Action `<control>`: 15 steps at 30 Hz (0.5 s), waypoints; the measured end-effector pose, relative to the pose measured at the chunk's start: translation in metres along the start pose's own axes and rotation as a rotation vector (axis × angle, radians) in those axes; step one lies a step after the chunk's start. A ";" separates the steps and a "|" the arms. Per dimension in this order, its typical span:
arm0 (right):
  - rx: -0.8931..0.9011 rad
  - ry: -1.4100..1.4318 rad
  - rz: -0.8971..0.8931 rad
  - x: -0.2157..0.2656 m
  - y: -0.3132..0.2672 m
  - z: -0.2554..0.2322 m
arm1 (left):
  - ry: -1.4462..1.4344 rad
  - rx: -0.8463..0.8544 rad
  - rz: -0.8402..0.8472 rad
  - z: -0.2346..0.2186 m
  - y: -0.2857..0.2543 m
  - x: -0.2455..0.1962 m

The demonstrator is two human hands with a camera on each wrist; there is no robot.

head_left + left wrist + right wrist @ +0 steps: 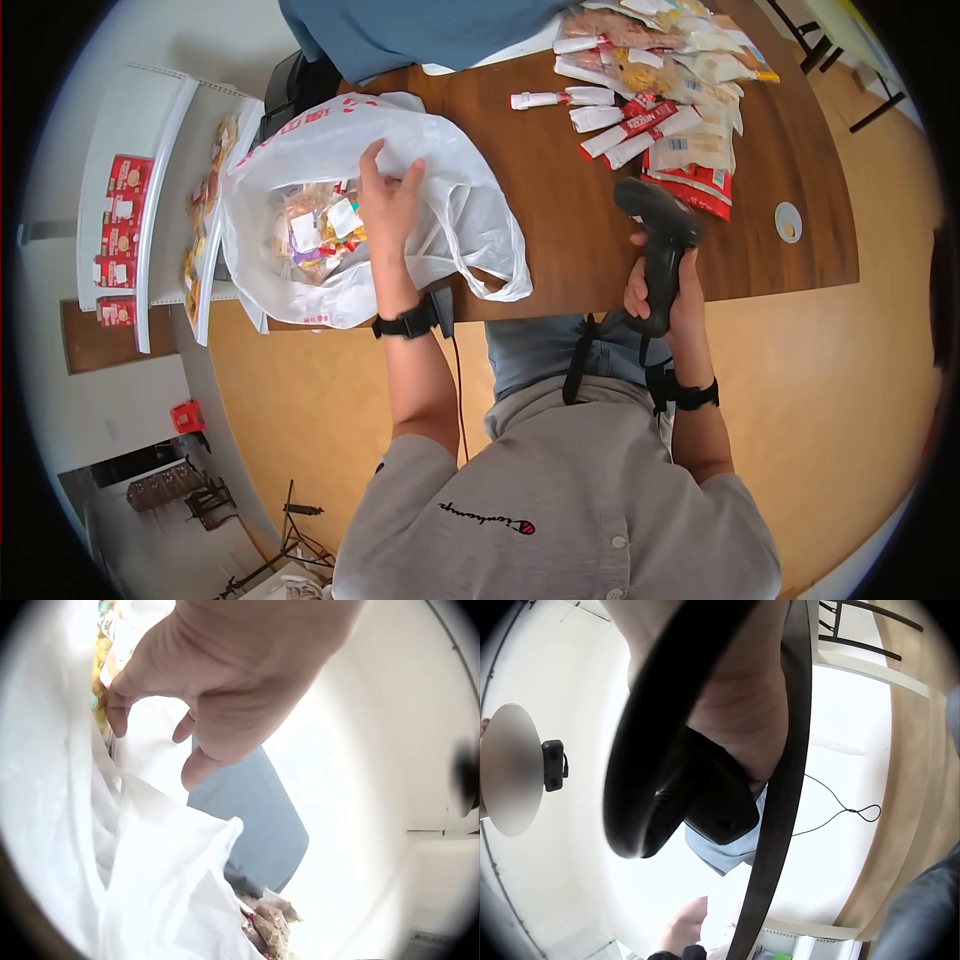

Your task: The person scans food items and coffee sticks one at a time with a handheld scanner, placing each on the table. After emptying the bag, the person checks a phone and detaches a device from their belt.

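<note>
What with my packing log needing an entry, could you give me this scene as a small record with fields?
surface: brown wooden table
left hand: over the open bag, fingers apart, nothing visibly held
right hand: grips a black handheld scanner
container: white plastic bag, mouth open
bag contents: assorted small packets
right of bag: pile of food packets, some red-and-white sticks
near right edge: pale round disc
background shelf: red boxes

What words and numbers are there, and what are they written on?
"NESC…": red stick packet, the rest unclear.
"…hamp": grey shirt, in curly writing, start unclear.
White bag: red signs, too blurred to read.
Red boxes and other packets: print too small.
No readable numbers.
</note>
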State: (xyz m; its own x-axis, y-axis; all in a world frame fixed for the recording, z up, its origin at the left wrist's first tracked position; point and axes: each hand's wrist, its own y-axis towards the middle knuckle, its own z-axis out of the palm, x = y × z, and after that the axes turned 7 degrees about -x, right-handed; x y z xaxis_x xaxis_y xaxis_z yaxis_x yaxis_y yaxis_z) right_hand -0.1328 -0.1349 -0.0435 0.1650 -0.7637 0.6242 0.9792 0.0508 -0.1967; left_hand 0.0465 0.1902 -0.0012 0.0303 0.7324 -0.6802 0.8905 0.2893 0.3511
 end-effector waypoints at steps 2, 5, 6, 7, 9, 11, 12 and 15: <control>0.009 -0.021 -0.004 0.001 -0.001 0.001 | -0.099 0.097 -0.172 0.003 0.023 0.005; 0.010 -0.033 -0.016 0.001 -0.003 0.000 | -0.423 0.065 -0.291 0.009 0.063 0.015; 0.012 -0.025 -0.018 0.002 -0.002 0.000 | -0.429 0.072 -0.283 0.006 0.077 0.026; 0.006 -0.024 -0.029 0.002 -0.002 0.000 | -0.440 0.006 -0.302 0.001 0.088 0.030; -0.016 -0.003 -0.010 0.002 -0.003 0.001 | -0.454 -0.045 -0.316 -0.008 0.100 0.031; -0.024 -0.009 -0.022 0.003 -0.003 0.002 | -0.785 -0.144 -0.506 -0.025 0.100 0.028; -0.023 -0.015 -0.021 0.002 -0.003 0.003 | -0.787 -0.136 -0.504 -0.027 0.106 0.029; -0.013 -0.026 -0.009 0.003 -0.001 0.003 | -1.302 0.079 -0.841 -0.033 0.135 0.071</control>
State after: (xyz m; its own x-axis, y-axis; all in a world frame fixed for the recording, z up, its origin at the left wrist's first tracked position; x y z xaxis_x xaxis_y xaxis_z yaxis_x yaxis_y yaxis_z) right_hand -0.1328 -0.1350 -0.0395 0.1597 -0.7468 0.6456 0.9790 0.0359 -0.2006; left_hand 0.1536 0.3014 0.0197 -0.1509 -0.6535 -0.7418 0.8723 0.2651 -0.4110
